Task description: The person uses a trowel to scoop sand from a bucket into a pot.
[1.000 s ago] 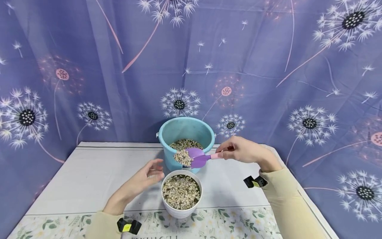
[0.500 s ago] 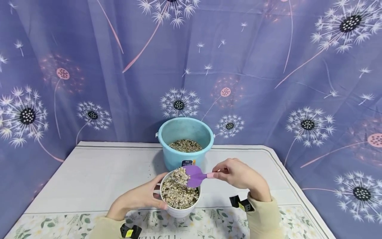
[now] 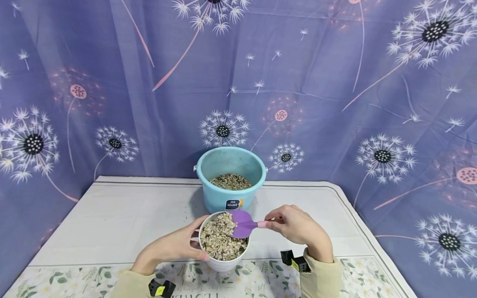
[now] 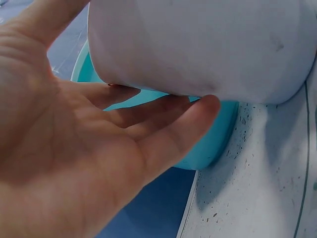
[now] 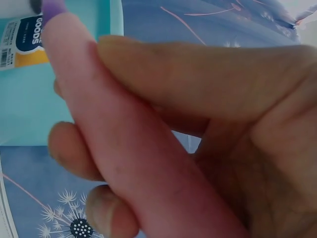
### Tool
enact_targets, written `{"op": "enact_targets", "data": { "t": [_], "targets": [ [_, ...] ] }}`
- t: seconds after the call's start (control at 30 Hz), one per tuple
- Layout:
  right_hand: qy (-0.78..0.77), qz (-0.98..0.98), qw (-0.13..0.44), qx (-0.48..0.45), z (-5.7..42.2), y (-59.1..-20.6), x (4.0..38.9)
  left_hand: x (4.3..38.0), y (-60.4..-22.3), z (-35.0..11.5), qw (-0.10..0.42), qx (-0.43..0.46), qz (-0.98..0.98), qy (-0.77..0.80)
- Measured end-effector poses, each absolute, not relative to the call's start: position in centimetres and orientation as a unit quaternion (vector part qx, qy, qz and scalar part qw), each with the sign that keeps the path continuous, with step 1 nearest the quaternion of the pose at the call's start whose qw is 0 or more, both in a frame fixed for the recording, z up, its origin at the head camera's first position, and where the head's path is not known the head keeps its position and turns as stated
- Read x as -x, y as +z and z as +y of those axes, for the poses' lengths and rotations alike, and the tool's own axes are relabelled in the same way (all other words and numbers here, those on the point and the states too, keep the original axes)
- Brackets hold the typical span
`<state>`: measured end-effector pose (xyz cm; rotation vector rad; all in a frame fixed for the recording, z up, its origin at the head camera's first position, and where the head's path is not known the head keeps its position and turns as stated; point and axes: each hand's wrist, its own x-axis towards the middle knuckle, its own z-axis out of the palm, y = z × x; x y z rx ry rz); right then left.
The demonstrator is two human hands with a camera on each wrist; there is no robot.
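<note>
A white pot (image 3: pixel 222 265) stands at the front middle of the table, filled with pale tan and grey grainy bits (image 3: pixel 225 244). My left hand (image 3: pixel 174 247) holds its left side, thumb at the front and fingers behind; the left wrist view shows fingertips (image 4: pixel 205 106) against the pot wall (image 4: pixel 198 49). Over the pot's right rim lies a purple-bladed trowel (image 3: pixel 243 224), tilted down to the left with its tip in the grains. My right hand (image 3: pixel 299 227) grips the trowel's pink handle (image 5: pixel 114 134) between thumb and curled fingers.
Directly behind the pot stands a light blue bucket (image 3: pixel 212 194) with darker grains (image 3: pixel 231 182) low inside and a label on its front. A purple-blue dandelion-print cloth (image 3: pixel 179 111) hangs behind and beside the white table (image 3: pixel 130 215). Dark crumbs lie near the bucket.
The right hand has brought the loaded trowel from the bucket down over the pot, and its load has slid onto the grains. The left hand has moved in and taken hold of the pot.
</note>
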<state>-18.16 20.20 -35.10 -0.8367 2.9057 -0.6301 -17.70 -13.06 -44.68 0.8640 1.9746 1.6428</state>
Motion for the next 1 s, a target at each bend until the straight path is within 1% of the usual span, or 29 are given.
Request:
{"op": "enact_targets", "data": {
  "t": [0.23,0.47,0.63,0.77,1.0],
  "targets": [
    [-0.201,0.943,0.021,0.265,20.18,-35.42,18.38,17.57,-44.56,-13.11,0.202,-0.318,0.729,0.571],
    [-0.193,0.945,0.011,0.265,19.9,-35.23,18.27,17.47,-44.46,-12.98,0.236,-0.315,0.693,0.604],
    [-0.187,0.943,-0.007,0.274,19.66,-35.2,18.25,17.59,-44.73,-13.0,0.241,-0.315,0.686,0.611],
    [-0.177,0.944,-0.022,0.276,19.49,-35.16,18.27,17.67,-44.87,-12.93,0.239,-0.321,0.68,0.615],
    [-0.169,0.949,-0.029,0.265,19.26,-35.04,18.09,17.69,-44.82,-12.94,0.229,-0.321,0.69,0.607]
  ]
}}
